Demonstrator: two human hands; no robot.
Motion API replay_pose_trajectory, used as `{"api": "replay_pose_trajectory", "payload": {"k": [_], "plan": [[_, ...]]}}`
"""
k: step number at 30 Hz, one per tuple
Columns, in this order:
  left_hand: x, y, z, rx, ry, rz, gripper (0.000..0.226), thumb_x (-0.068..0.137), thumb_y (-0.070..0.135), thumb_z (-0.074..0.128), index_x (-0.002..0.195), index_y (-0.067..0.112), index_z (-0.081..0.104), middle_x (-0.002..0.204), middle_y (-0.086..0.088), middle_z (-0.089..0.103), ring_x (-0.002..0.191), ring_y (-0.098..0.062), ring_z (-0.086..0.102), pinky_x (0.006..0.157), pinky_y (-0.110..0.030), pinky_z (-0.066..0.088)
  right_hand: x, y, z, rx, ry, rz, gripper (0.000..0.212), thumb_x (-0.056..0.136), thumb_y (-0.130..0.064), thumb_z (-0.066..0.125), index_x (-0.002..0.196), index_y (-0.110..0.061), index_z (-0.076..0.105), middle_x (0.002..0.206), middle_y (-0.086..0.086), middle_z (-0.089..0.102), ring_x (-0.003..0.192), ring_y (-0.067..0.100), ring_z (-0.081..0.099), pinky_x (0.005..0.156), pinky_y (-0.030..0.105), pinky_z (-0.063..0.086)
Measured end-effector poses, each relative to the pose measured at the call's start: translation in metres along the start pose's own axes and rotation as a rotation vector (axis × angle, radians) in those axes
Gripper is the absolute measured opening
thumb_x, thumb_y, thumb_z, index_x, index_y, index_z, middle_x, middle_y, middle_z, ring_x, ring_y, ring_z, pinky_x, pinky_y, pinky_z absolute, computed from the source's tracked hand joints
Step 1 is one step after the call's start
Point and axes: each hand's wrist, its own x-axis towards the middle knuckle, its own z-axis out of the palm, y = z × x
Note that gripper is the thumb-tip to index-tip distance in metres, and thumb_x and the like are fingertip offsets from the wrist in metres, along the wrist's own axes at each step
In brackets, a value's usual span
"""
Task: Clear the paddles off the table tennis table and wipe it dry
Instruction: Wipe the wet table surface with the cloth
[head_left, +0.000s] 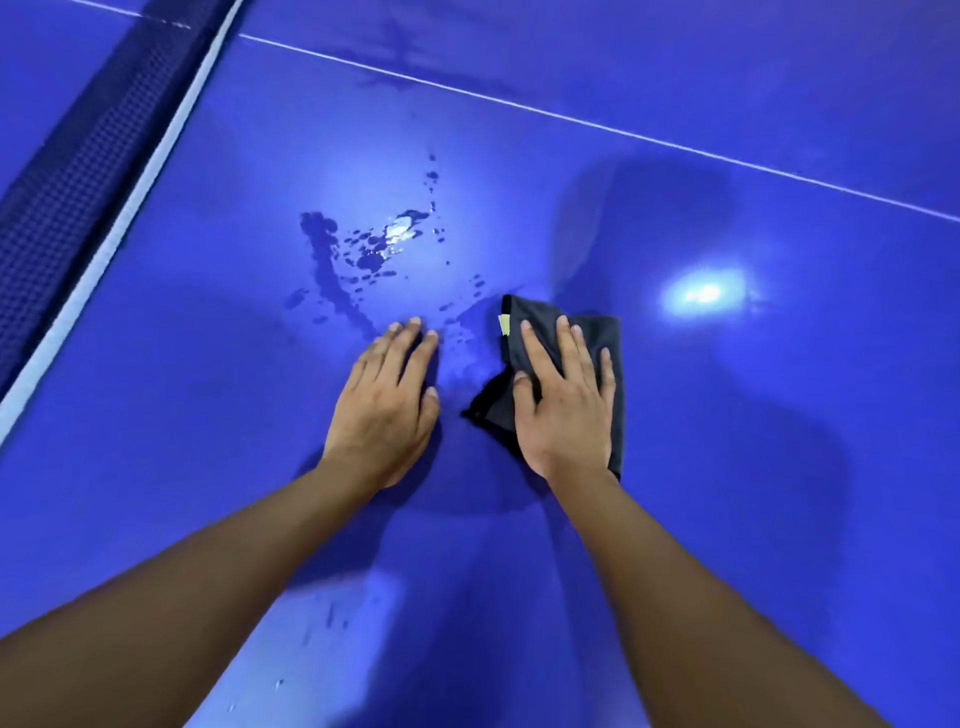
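Note:
The blue table tennis table (779, 415) fills the view. A patch of water drops and streaks (363, 249) lies on it, just beyond my hands. A folded dark grey cloth (597, 332) with a small pale tag lies flat on the table to the right of the water. My right hand (566, 400) presses flat on the cloth with straight, spread fingers. Left of it, my left hand (387, 400) rests flat on the bare table, its fingertips at the near edge of the wet patch. No paddle is in view.
The dark net (78, 171) with its white top band runs diagonally along the left side. A white centre line (623, 130) crosses the table at the back. A few small drops (327, 618) lie near my left forearm.

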Motion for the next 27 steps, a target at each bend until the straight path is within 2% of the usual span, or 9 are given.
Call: {"api": "replay_pose_trajectory", "payload": {"k": [4, 8, 17, 23, 27], "plan": [[0.048, -0.005, 0.001, 0.070, -0.058, 0.035, 0.062, 0.100, 0.032, 0.029, 0.158, 0.008, 0.026, 0.165, -0.012, 0.023, 0.152, -0.031, 0.022, 0.123, -0.046, 0.021, 0.090, 0.010, -0.003, -0.022, -0.018, 0.036, 0.057, 0.104, -0.041, 0.035, 0.160, -0.041, 0.023, 0.170, -0.001, 0.017, 0.158, 0.014, 0.007, 0.128, 0.045, 0.000], [0.052, -0.004, 0.007, 0.055, -0.018, 0.012, 0.061, 0.099, 0.030, 0.032, 0.157, 0.009, 0.029, 0.164, -0.011, 0.027, 0.152, -0.030, 0.024, 0.122, -0.049, 0.024, 0.183, 0.024, -0.008, -0.042, -0.007, 0.074, 0.056, 0.105, -0.040, 0.034, 0.160, -0.041, 0.024, 0.170, -0.001, 0.017, 0.158, 0.014, 0.007, 0.127, 0.046, 0.000], [0.060, 0.000, 0.011, 0.075, 0.005, 0.025, 0.063, 0.095, 0.027, 0.037, 0.154, 0.005, 0.035, 0.164, -0.013, 0.025, 0.151, -0.033, 0.026, 0.122, -0.049, 0.022, 0.351, 0.047, -0.013, -0.066, -0.007, 0.117, 0.056, 0.104, -0.040, 0.034, 0.159, -0.040, 0.026, 0.170, 0.000, 0.017, 0.157, 0.015, 0.010, 0.127, 0.046, 0.002], [0.063, -0.001, 0.011, 0.074, -0.015, 0.021, 0.063, 0.095, 0.028, 0.038, 0.153, 0.005, 0.036, 0.164, -0.014, 0.026, 0.151, -0.034, 0.026, 0.120, -0.050, 0.025, 0.384, 0.049, -0.010, -0.050, -0.010, 0.141, 0.056, 0.103, -0.039, 0.032, 0.159, -0.040, 0.027, 0.170, -0.001, 0.017, 0.157, 0.016, 0.010, 0.128, 0.046, 0.002], [0.065, -0.001, 0.010, 0.093, -0.037, 0.029, 0.059, 0.099, 0.027, 0.033, 0.154, 0.006, 0.034, 0.163, -0.015, 0.028, 0.152, -0.034, 0.024, 0.122, -0.048, 0.021, 0.376, 0.044, -0.014, -0.046, -0.077, 0.078, 0.055, 0.105, -0.038, 0.030, 0.159, -0.042, 0.025, 0.171, 0.001, 0.013, 0.158, 0.017, 0.007, 0.127, 0.048, -0.002]]}}
